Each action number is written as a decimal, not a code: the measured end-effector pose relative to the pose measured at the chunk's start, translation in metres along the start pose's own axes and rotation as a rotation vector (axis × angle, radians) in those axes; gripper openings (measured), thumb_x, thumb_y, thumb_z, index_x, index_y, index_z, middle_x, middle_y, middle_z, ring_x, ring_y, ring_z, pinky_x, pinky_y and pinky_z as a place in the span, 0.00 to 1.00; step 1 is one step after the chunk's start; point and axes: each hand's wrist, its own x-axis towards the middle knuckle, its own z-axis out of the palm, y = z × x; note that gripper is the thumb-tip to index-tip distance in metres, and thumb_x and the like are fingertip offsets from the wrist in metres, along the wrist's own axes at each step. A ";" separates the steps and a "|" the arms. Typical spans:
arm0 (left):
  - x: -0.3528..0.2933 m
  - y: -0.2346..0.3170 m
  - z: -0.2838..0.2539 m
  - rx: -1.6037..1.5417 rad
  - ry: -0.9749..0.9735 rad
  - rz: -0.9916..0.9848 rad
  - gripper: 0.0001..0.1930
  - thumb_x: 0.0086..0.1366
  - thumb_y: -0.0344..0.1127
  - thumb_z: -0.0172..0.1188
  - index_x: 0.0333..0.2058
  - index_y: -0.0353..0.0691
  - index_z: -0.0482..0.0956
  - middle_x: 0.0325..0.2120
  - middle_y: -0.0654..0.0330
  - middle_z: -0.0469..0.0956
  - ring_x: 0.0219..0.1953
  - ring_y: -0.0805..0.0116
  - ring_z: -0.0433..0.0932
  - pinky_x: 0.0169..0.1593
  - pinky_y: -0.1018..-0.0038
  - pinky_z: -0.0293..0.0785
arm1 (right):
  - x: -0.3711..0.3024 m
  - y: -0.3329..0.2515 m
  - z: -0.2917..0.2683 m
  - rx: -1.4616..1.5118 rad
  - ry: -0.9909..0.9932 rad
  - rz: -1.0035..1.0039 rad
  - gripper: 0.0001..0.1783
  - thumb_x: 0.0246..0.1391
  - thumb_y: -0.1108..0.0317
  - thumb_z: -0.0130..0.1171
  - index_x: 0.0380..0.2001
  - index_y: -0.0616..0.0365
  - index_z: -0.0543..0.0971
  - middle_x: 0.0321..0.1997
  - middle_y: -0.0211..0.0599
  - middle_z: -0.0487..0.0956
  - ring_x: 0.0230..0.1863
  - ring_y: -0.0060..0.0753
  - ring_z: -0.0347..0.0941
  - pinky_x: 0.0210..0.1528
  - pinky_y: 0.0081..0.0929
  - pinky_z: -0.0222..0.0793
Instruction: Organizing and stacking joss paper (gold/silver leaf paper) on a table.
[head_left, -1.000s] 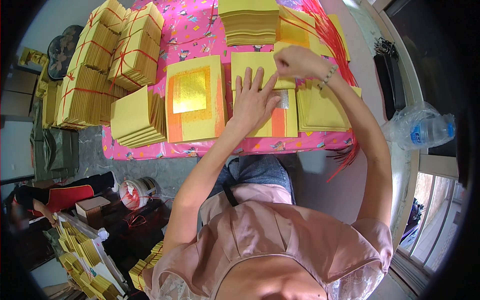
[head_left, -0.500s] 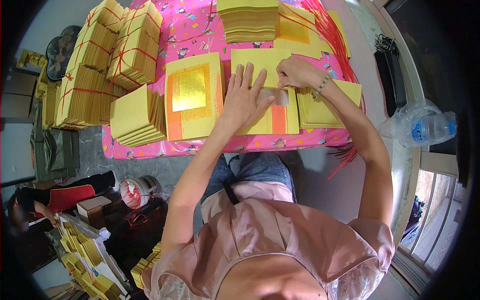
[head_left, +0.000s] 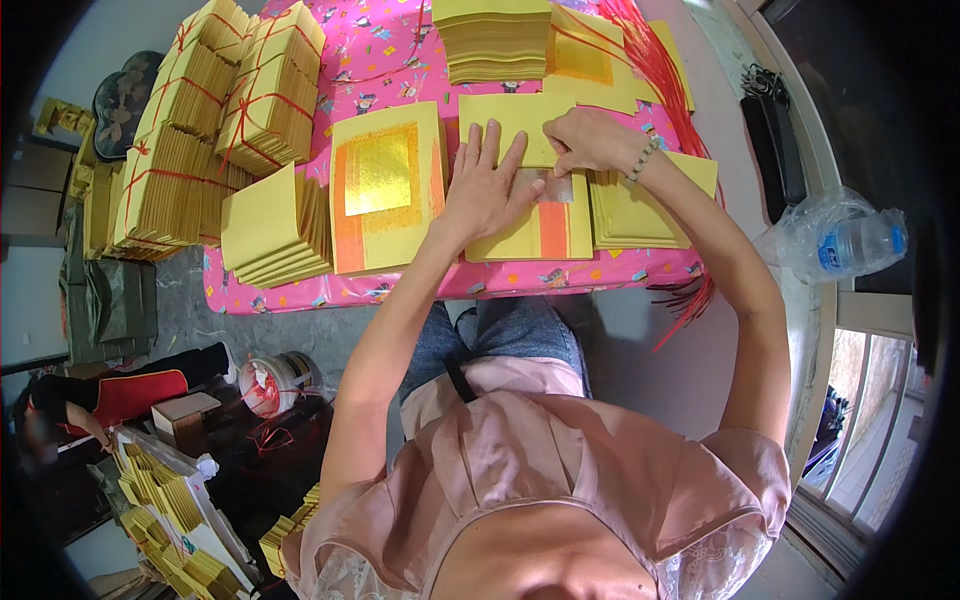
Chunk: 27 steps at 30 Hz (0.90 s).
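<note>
My left hand (head_left: pixel 484 195) lies with fingers spread on a yellow paper sheet (head_left: pixel 515 115) whose upper part is folded over. Beside it, my right hand (head_left: pixel 592 142) is curled into a fist and presses on the right side of the fold. Whether the curled fingers pinch anything is hidden. Below the fold show an orange band and a silver patch (head_left: pixel 557 188). To the left lies a stack of yellow paper (head_left: pixel 430 240) with a gold square on top. A folded yellow paper pile (head_left: pixel 640 222) sits under my right forearm.
Bundles tied with red string (head_left: pixel 180 150) stand at the table's left. A fanned folded stack (head_left: pixel 270 235) lies before them. At the back are a tall paper stack (head_left: pixel 490 45) and red strings (head_left: pixel 650 60). A plastic bottle (head_left: pixel 860 250) stands at right. Another person's arm shows lower left.
My right fist has slid slightly left along the folded sheet. My left hand stays flat on it. The whole view has shifted a little.
</note>
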 end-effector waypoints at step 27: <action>0.001 0.049 -0.062 0.249 0.722 0.096 0.27 0.59 0.27 0.59 0.58 0.54 0.76 0.55 0.55 0.76 0.55 0.51 0.73 0.59 0.57 0.66 | -0.098 -0.054 -0.031 0.321 1.033 0.210 0.24 0.59 0.55 0.63 0.49 0.63 0.73 0.40 0.44 0.78 0.41 0.37 0.80 0.41 0.34 0.75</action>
